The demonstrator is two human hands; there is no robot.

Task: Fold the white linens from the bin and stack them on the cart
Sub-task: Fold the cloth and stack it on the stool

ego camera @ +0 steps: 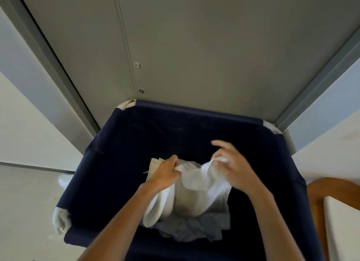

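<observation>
Your left hand [165,173] and right hand [233,169] pinch the top edge of the limp white cloth linen [194,188] inside the navy fabric bin [120,163]; it looks light and floppy, so take 2 corners.

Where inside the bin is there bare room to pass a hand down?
Bare navy lining shows between the far rim of the bin and the left hand and right hand, and along the left wall. The middle is crowded: the white linen gripped by both hands hangs over a crumpled pile.
</observation>
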